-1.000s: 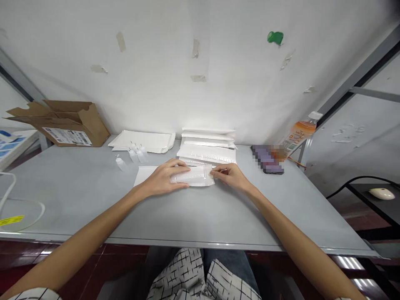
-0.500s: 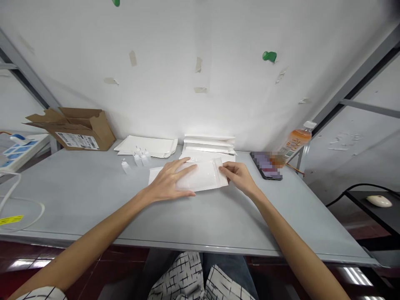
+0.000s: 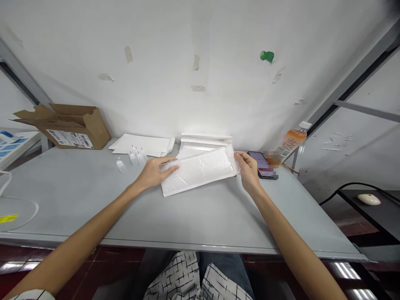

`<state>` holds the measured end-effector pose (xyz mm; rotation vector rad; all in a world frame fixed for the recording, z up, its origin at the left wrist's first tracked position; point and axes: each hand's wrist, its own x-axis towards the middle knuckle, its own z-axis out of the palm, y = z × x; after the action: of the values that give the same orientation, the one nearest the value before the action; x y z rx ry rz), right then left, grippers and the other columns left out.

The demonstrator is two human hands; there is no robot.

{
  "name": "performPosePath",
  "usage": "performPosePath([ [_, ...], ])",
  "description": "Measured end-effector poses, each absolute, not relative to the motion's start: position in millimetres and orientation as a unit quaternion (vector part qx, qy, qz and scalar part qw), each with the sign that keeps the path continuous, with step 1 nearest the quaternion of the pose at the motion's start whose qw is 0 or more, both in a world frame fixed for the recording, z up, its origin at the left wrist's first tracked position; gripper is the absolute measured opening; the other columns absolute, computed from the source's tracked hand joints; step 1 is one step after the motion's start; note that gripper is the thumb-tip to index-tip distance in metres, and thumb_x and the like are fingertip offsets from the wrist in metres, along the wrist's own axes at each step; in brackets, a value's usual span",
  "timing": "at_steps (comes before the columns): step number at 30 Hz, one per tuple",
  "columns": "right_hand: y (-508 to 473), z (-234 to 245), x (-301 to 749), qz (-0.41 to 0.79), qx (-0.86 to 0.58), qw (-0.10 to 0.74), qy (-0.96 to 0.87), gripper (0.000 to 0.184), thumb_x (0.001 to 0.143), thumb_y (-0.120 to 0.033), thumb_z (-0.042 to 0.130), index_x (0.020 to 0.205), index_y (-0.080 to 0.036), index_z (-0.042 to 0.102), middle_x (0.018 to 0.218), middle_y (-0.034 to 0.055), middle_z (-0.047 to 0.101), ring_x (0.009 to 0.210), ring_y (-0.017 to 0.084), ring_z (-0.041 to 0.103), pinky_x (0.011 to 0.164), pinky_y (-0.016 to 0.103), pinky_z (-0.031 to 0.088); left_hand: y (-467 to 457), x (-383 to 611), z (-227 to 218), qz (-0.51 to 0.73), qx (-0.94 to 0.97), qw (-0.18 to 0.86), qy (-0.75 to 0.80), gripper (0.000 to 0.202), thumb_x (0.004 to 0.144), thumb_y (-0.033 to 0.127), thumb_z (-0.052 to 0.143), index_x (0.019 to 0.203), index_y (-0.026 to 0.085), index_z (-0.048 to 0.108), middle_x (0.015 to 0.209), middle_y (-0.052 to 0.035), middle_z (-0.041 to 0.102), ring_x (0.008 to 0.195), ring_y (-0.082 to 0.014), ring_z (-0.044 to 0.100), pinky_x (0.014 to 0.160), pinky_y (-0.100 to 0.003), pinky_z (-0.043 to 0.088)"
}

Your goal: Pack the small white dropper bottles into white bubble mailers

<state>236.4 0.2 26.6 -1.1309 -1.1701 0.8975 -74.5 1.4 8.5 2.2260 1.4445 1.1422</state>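
Observation:
A white padded mailer (image 3: 200, 170) is held between my two hands, slanting up to the right over the table. My left hand (image 3: 155, 171) grips its left end, thumb on the front face and the other fingers along the upper corner. At the right end, my right hand (image 3: 248, 167) pinches the flap edge. Behind it, more white mailers (image 3: 206, 140) lie against the wall, partly covered by the held one. Several small clear squeeze bottles (image 3: 137, 156) stand left of my left hand.
A stack of flat white mailers (image 3: 142, 144) lies by the wall, beside an open cardboard box (image 3: 75, 127). To the right are a phone (image 3: 264, 166) and an orange drink bottle (image 3: 290, 143). A white cable (image 3: 33, 214) curls at the left, and a mouse (image 3: 368, 199) sits on a dark side surface.
The mailer has been lifted and tilted, its right end higher. My left hand has gone from lying spread on it to gripping its left end; my right hand has moved slightly right.

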Motion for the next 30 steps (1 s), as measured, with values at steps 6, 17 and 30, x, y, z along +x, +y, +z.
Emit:
performPosePath([
  [6, -4, 24, 232, 0.409, -0.456, 0.557, -0.560, 0.042, 0.081, -0.060, 0.064, 0.086, -0.018, 0.065, 0.070, 0.0015, 0.056, 0.056, 0.015, 0.051, 0.042, 0.027, 0.043, -7, -57, 0, 0.463, 0.721, 0.156, 0.491, 0.035, 0.082, 0.050, 0.067, 0.093, 0.019, 0.078, 0.099, -0.0053, 0.078, 0.091, -0.0245, 0.072, 0.082, -0.033, 0.056],
  [17, -13, 18, 227, 0.327, -0.492, 0.472, -0.655, 0.056, 0.094, -0.045, 0.049, 0.146, -0.024, 0.049, 0.071, -0.0007, 0.064, 0.051, 0.015, 0.055, 0.055, 0.032, 0.052, -11, -58, 10, 0.372, 0.653, 0.427, 0.502, 0.039, 0.077, 0.050, 0.073, 0.099, 0.018, 0.078, 0.074, -0.0045, 0.074, 0.041, -0.0112, 0.053, 0.033, -0.021, 0.035],
  [30, -23, 17, 209, 0.386, -0.472, 0.394, -0.688, 0.039, 0.090, -0.045, 0.049, 0.104, -0.020, 0.076, 0.089, 0.0061, 0.068, 0.064, 0.013, 0.054, 0.050, 0.023, 0.038, -14, -52, 5, 0.225, 0.658, 0.621, 0.361, 0.058, 0.081, 0.042, 0.075, 0.132, 0.016, 0.063, 0.080, -0.0074, 0.074, 0.061, -0.0153, 0.065, 0.050, -0.023, 0.050],
])
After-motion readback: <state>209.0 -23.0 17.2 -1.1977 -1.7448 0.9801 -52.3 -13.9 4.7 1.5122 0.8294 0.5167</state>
